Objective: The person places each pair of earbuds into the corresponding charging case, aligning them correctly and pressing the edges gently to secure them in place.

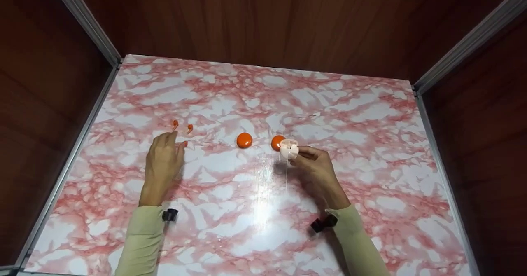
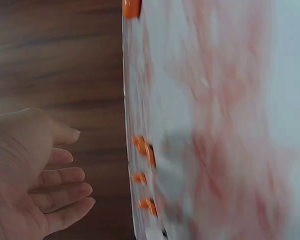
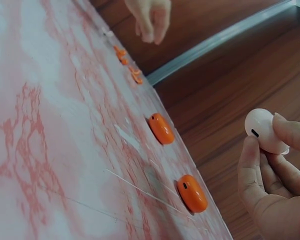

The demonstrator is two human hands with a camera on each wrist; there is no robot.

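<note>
My right hand [image 1: 319,171] pinches a white earbud case [image 1: 289,151] between thumb and fingers, off the table; its lid looks raised in the head view. A dark port shows on the shell of the white case [image 3: 262,131] in the right wrist view. On the table, one orange earbud case [image 1: 278,143] lies just beyond it, partly hidden, and another orange case [image 1: 244,140] sits to its left. My left hand [image 1: 162,164] hovers with relaxed fingers and holds nothing. Close to its fingertips lie several orange earbuds [image 1: 190,128], also visible as orange earbuds [image 2: 146,151] in the left wrist view.
The red-and-white marbled table [image 1: 230,235] has dark wood panels [image 1: 263,24] behind it and at both sides. Metal rails [image 1: 88,24] run along the corners. A small white item [image 2: 155,234] shows at the bottom of the left wrist view, its kind unclear.
</note>
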